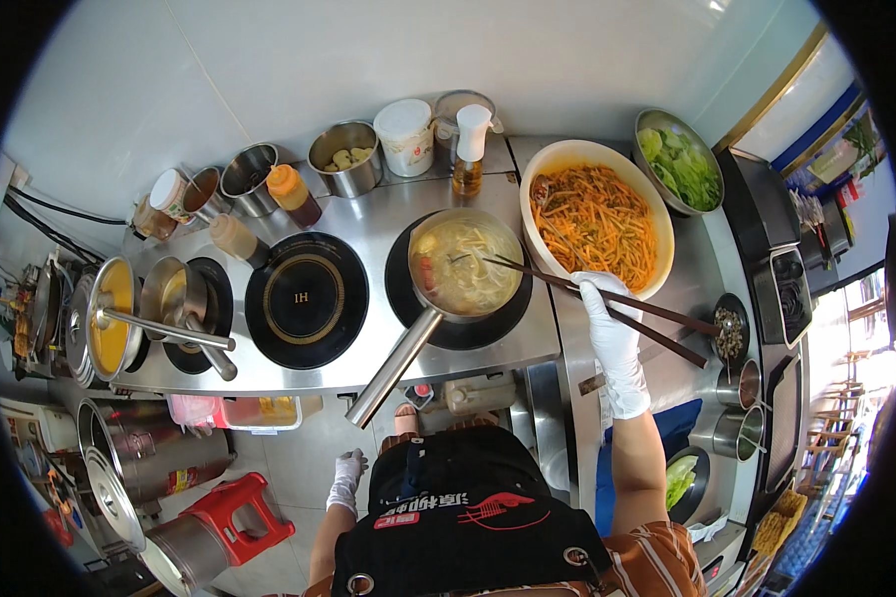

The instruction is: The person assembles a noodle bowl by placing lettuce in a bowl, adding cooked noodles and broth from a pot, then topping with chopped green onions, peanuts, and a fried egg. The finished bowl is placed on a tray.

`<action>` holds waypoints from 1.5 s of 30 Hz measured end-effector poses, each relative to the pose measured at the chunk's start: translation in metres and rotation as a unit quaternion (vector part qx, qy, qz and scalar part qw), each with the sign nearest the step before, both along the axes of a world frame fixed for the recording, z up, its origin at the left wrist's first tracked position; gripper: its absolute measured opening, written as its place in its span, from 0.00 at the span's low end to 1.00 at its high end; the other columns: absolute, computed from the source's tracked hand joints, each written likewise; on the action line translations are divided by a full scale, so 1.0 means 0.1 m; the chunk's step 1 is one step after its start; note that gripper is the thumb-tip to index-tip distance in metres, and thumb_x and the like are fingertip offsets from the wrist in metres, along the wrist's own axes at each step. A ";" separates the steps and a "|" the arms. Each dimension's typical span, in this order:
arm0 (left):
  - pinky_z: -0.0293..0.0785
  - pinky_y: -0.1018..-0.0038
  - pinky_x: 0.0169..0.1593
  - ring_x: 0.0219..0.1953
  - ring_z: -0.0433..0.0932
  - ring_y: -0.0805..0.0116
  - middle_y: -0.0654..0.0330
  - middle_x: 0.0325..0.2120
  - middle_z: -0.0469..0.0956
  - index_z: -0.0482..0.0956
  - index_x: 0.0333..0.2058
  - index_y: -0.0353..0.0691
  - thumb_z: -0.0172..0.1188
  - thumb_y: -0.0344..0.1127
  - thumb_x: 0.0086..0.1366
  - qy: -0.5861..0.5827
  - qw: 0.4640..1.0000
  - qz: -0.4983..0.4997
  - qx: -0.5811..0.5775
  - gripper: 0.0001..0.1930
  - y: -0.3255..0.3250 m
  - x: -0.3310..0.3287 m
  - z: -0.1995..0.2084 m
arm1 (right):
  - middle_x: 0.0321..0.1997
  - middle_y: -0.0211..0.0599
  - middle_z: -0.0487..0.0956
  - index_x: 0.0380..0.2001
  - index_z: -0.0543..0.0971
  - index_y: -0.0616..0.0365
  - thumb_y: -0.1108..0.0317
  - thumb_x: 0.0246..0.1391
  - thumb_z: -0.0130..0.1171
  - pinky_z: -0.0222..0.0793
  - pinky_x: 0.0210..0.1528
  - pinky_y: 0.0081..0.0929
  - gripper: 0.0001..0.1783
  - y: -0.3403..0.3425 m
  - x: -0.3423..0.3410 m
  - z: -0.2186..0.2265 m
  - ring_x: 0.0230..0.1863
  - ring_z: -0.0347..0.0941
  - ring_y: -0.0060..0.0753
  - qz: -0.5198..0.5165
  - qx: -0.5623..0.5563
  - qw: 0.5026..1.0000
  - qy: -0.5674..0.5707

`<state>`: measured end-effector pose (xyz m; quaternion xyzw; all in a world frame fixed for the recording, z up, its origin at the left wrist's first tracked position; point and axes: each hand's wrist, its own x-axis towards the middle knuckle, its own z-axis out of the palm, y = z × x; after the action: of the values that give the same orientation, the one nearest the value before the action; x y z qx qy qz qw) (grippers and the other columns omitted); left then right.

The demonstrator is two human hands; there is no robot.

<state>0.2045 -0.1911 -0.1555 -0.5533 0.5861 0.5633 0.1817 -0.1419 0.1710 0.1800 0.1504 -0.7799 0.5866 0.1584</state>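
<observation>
My right hand, in a white glove, grips a pair of long dark-brown chopsticks. Their tips reach over the right side of a steel saucepan, one meeting the food inside. In the pan, pale strips and something red lie in cloudy broth. Its long handle points toward me, untouched, and the pan stands on a round black cooking plate. My left hand, gloved too, hangs low beside my black apron, away from the counter; it holds nothing and its fingers are loosely bent apart.
A white bowl of orange shredded food and a bowl of green leaves stand back right. Sauce bottles, steel pots and a pump bottle line the wall. Left is another saucepan. A red stool stands below.
</observation>
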 end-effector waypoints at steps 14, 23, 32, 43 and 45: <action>0.71 0.72 0.25 0.22 0.77 0.67 0.54 0.26 0.80 0.75 0.39 0.29 0.54 0.40 0.64 -0.031 0.999 -0.015 0.005 0.16 -0.08 0.20 -0.09 | 0.36 0.39 0.81 0.36 0.80 0.65 0.78 0.57 0.55 0.70 0.45 0.23 0.05 -0.14 0.18 0.03 0.39 0.76 0.28 0.022 0.002 0.999 -0.028; 0.71 0.72 0.26 0.22 0.76 0.67 0.55 0.26 0.80 0.76 0.37 0.31 0.54 0.41 0.64 -0.025 0.999 -0.031 0.009 0.16 -0.05 0.14 -0.08 | 0.35 0.34 0.81 0.35 0.80 0.63 0.80 0.52 0.60 0.70 0.43 0.20 0.06 -0.26 0.06 -0.26 0.38 0.75 0.23 0.015 0.002 1.000 0.004; 0.71 0.72 0.25 0.22 0.76 0.67 0.55 0.25 0.79 0.75 0.40 0.29 0.54 0.40 0.64 -0.038 0.999 -0.021 0.010 0.17 -0.13 0.26 -0.06 | 0.35 0.38 0.80 0.35 0.79 0.65 0.76 0.56 0.57 0.70 0.44 0.24 0.04 -0.15 0.22 0.10 0.37 0.76 0.28 -0.013 0.008 1.000 -0.002; 0.71 0.72 0.25 0.22 0.76 0.66 0.54 0.25 0.79 0.75 0.39 0.30 0.54 0.40 0.64 -0.030 0.999 -0.029 0.016 0.16 -0.09 0.22 -0.08 | 0.34 0.36 0.80 0.33 0.80 0.65 0.78 0.55 0.58 0.71 0.41 0.21 0.04 -0.31 0.28 0.10 0.36 0.75 0.24 0.002 0.012 0.997 -0.080; 0.71 0.72 0.25 0.22 0.76 0.66 0.54 0.25 0.79 0.75 0.38 0.30 0.54 0.40 0.64 -0.009 0.999 -0.032 0.009 0.15 -0.08 0.22 -0.09 | 0.35 0.35 0.81 0.36 0.80 0.64 0.79 0.54 0.59 0.71 0.40 0.21 0.05 -0.29 0.25 0.16 0.35 0.75 0.23 0.008 -0.002 1.000 -0.018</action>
<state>0.2264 -0.1993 -0.1640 -0.5379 0.5962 0.5577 0.2101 -0.1165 0.1420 0.1955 0.1459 -0.7804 0.5916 0.1403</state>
